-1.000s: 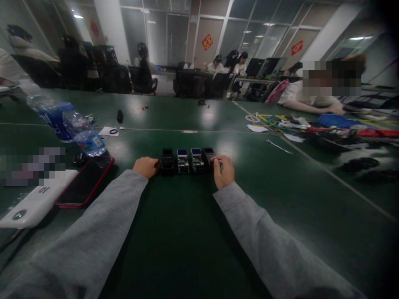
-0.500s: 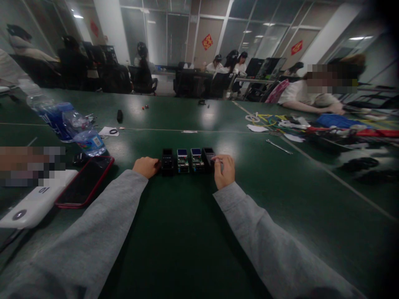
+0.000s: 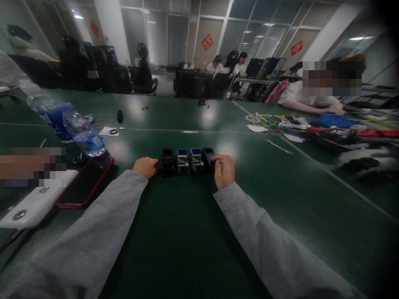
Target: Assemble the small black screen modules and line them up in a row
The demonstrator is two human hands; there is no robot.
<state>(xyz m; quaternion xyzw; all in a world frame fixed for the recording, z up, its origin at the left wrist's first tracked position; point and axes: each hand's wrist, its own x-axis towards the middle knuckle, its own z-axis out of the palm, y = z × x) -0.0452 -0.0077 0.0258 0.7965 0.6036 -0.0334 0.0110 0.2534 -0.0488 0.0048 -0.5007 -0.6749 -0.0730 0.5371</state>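
On the green table, straight ahead, is a row of small electronic devices. A black-cased handheld device (image 3: 167, 161) forms its left end, and another black-cased device (image 3: 208, 154), slightly tilted, its right end. Between them lie two bare circuit boards with small screens, the left board (image 3: 183, 162) and the right board (image 3: 197, 160). My left hand (image 3: 146, 167) is closed, with its fingertips at the left case's outer side; what they hold, if anything, is hidden. My right hand (image 3: 225, 171) has thumb and fingers pinched at the outer edge of the right-hand black device.
Left of my forearm lie a red-edged phone (image 3: 85, 182) and a white power bank (image 3: 39, 199), near a plastic bottle (image 3: 84, 133). A wrench (image 3: 279, 146) and a heap of cables (image 3: 268, 120) lie to the right. A person (image 3: 311, 97) sits at the far right.
Both my hands and the row of devices look the same. At the far left, a blurred-out patch over the power bank has shifted slightly.
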